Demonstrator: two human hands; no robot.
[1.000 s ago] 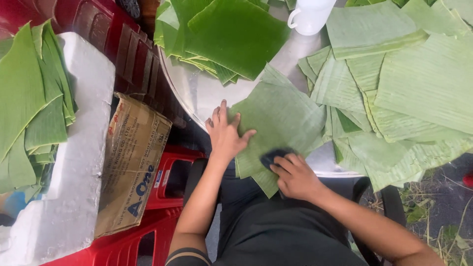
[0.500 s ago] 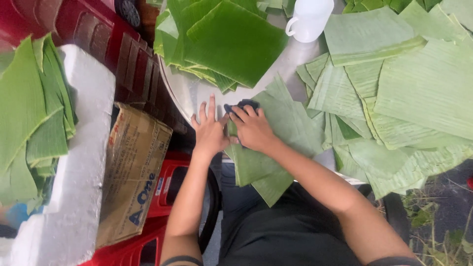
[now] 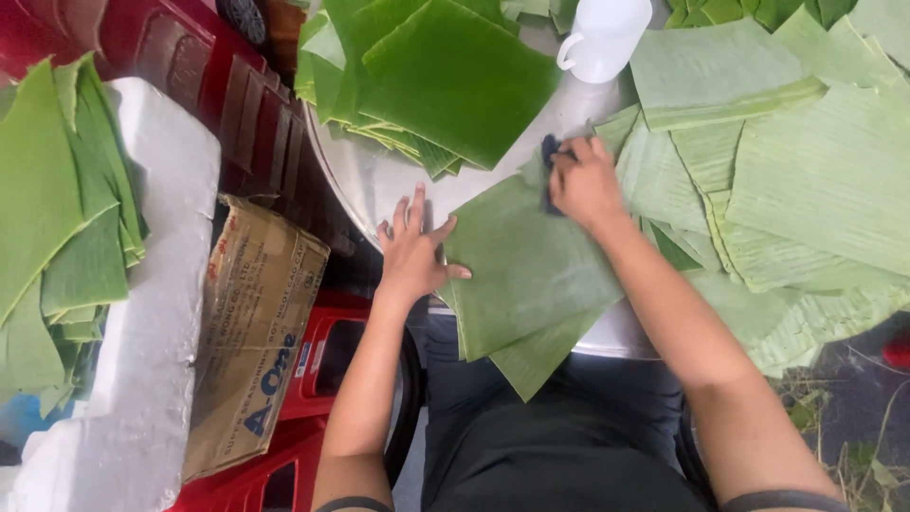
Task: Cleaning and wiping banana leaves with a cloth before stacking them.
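Metal table [image 3: 379, 180]; right hand [image 3: 583, 182] moved cloth [image 3: 550, 152] further up leaf [image 3: 531, 270].

Outdoor food-prep spot: banana leaves [image 3: 455, 76], crates [image 3: 313, 360]

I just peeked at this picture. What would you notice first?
Green banana leaves are everywhere: a dark green stack at the top, pale ones spread on the right. In the middle, the left hand presses one leaf flat while the right hand rubs it with a dark cloth.

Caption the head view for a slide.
Left hand steadies a leaf while right hand presses a dark cloth on it.
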